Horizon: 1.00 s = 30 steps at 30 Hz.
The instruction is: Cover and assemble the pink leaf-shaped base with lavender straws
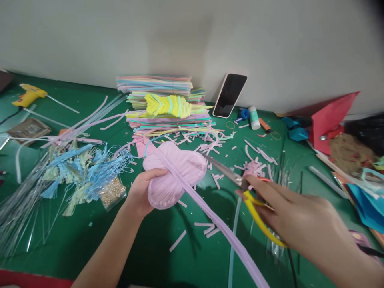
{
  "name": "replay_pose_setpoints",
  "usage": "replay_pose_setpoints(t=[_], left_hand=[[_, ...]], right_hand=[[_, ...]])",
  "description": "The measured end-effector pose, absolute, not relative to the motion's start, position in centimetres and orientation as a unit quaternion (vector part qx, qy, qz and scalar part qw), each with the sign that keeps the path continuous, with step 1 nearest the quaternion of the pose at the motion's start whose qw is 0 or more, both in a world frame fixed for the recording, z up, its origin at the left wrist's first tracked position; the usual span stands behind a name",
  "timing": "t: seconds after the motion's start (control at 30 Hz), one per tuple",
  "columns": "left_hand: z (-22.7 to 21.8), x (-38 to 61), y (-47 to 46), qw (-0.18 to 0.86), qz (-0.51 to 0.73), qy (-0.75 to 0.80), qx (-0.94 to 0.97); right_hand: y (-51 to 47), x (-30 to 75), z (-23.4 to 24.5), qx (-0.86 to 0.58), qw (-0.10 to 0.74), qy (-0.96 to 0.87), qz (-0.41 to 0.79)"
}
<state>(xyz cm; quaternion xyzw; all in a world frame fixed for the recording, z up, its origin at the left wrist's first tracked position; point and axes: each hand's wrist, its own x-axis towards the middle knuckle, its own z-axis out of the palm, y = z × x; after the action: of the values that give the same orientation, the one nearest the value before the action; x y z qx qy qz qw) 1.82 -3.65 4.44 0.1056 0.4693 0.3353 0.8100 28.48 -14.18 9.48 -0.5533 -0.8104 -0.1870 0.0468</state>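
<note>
While the left hand (141, 192) holds the lilac pad (162, 190) by its left edge, a strip (216, 220) crosses the pad and trails rightward from that grip. The right hand (300, 218) wraps the scissors (229, 173), tips near the pad; offcuts (177, 241) lie between both grips.

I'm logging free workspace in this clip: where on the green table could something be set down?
Green tabletop looks mostly bare between the left forearm and silvery strands, and between that forearm and the nearest lilac offcut. It's crowded around the pipe-cleaner bundles.
</note>
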Motion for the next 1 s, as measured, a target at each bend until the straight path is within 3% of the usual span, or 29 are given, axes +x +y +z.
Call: replay_pose_setpoints(t=[0.17, 0.3, 0.43, 0.57, 0.63, 0.67, 0.73, 0.8, 0.87, 1.0], left_hand=[[4.5, 1.6, -3.9, 0.801, 0.345, 0.475, 0.119], [4.3, 1.6, -4.1, 0.795, 0.347, 0.481, 0.125], [4.1, 1.8, -4.0, 0.797, 0.338, 0.486, 0.121], [4.3, 2.0, -4.0, 0.794, 0.33, 0.497, 0.117], [4.4, 2.1, -4.2, 0.791, 0.333, 0.499, 0.121], [4.4, 2.1, -4.2, 0.79, 0.333, 0.499, 0.125], [4.3, 2.1, -4.4, 0.79, 0.329, 0.5, 0.134], [4.2, 2.1, -4.5, 0.79, 0.322, 0.501, 0.142], [4.0, 2.1, -4.6, 0.794, 0.319, 0.494, 0.152], [3.9, 2.2, -4.7, 0.802, 0.319, 0.473, 0.177]], right_hand=[[-14.2, 28.7, 8.1, -0.711, 0.095, -0.688, -0.109], [-14.8, 28.6, 4.0, -0.708, 0.15, -0.69, 0.006], [-15.7, 28.0, 0.8, -0.683, 0.08, -0.726, 0.008], [-15.7, 26.6, 2.3, -0.685, 0.02, -0.728, 0.029], [-15.2, 25.7, 4.2, -0.705, 0.069, -0.703, 0.065], [-14.8, 25.2, 5.0, -0.715, 0.132, -0.678, 0.106], [-13.8, 24.2, 6.3, -0.717, 0.265, -0.579, 0.284], [-12.9, 23.2, 6.6, -0.671, 0.344, -0.466, 0.463], [-12.2, 22.3, 6.1, -0.616, 0.388, -0.386, 0.566], [-11.8, 21.0, 4.5, -0.556, 0.454, -0.299, 0.629]])
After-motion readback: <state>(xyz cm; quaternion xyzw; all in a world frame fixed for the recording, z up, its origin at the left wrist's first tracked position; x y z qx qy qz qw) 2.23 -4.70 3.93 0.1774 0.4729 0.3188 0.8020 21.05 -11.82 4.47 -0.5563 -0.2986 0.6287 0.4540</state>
